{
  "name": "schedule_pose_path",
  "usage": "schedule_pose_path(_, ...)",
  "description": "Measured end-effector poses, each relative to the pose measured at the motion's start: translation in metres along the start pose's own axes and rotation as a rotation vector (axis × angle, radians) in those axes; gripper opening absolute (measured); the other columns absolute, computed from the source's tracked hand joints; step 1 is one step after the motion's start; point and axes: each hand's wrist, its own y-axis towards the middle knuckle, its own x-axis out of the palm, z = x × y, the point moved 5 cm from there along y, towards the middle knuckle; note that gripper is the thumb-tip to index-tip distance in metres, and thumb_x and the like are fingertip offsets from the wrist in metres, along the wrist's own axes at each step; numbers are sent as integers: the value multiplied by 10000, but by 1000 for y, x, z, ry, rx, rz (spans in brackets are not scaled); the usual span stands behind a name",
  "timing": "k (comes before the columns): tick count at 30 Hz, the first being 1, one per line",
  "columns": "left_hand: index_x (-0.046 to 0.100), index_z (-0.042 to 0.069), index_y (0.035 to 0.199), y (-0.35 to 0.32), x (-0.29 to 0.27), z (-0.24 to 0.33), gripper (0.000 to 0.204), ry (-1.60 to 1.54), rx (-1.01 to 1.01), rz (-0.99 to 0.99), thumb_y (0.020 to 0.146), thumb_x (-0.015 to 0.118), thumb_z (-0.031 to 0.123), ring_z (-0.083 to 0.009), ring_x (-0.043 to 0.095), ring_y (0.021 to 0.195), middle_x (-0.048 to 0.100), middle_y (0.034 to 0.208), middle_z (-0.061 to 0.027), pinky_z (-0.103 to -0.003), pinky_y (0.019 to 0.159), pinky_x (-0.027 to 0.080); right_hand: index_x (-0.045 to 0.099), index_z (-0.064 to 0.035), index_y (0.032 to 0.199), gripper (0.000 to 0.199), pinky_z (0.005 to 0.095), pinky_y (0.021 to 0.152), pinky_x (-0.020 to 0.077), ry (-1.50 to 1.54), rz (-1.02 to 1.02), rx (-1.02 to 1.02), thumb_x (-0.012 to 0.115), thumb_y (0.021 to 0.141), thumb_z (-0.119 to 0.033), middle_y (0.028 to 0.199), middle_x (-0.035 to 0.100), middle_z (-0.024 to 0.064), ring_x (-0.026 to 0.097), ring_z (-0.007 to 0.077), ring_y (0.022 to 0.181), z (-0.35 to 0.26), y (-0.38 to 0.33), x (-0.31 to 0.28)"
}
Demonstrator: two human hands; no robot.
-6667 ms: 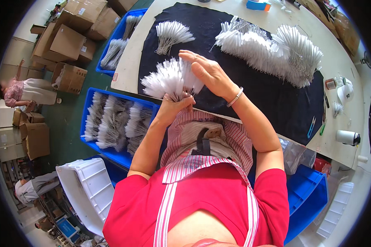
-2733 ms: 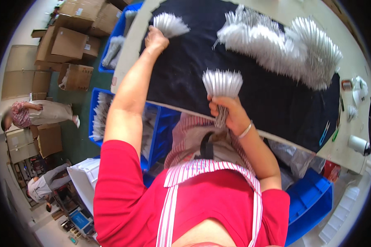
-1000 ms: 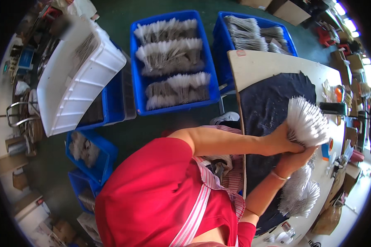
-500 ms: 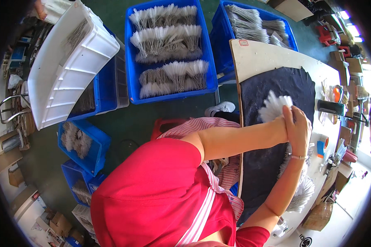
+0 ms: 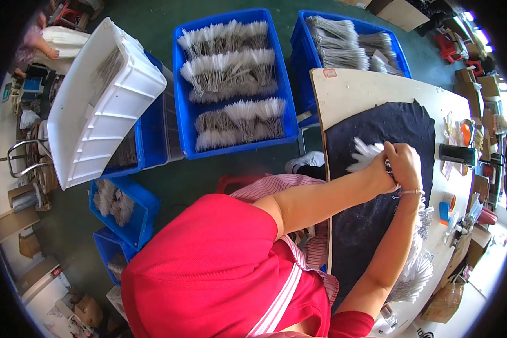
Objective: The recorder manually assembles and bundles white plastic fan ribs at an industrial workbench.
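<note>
Over the dark cloth (image 5: pixel 357 236) my two hands meet around a bundle of small brushes (image 5: pixel 366 153) with white bristles and thin wire handles. From my left hand (image 5: pixel 379 173) the bristle heads fan out on the far side; its fingers are mostly hidden but look closed round the bundle. My right hand (image 5: pixel 405 164) is closed against it, with fingers curled at the handle end. Dark wire bits show between the hands, and a loop or two hangs just below. A pile of similar brushes (image 5: pixel 414 276) lies beside my right forearm.
A blue crate (image 5: pixel 236 145) of bundled brushes stands past the table (image 5: pixel 349 90), with another blue crate (image 5: pixel 301 62) beside it. At left are a tilted white bin (image 5: pixel 104 107) and smaller blue bins (image 5: pixel 143 217). A black object (image 5: pixel 456 154) and tape (image 5: pixel 448 208) lie on the table's right.
My right hand has closed more tightly by my left, and the fanned bristles show less. The whole view has shifted slightly down.
</note>
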Motion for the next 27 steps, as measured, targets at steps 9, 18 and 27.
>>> schedule_pose_path(9, 607, 150, 1008, -66, -48, -20, 252, 451, 220, 20, 871, 526, 344, -214, 601, 953, 648, 992, -51, -437, 855, 478, 657, -10, 992, 351, 411, 771, 484, 41, 183, 4, 579, 832, -313, 917, 656, 181, 635, 351, 835, -21, -91, 0)
schedule_pose_path(18, 561, 23, 975, -163, -49, -64, 249, 539, 63, -133, 794, 670, 155, -194, 601, 735, 612, 864, -100, -388, 696, 531, 564, 62, 1175, 363, 352, 910, 451, 819, 659, -25, 481, 944, -206, 1123, 621, 163, 608, 249, 1011, -17, -181, -31)
schedule_pose_path(27, 592, -32, 909, -400, -62, 149, 322, 1090, 1318, 414, 651, 753, 72, -222, 629, 667, 619, 774, -108, -366, 663, 550, 640, 52, 979, 257, 287, 769, 504, 804, 674, 7, 474, 966, -145, 894, 671, 117, 638, 167, 784, -29, -217, 18)
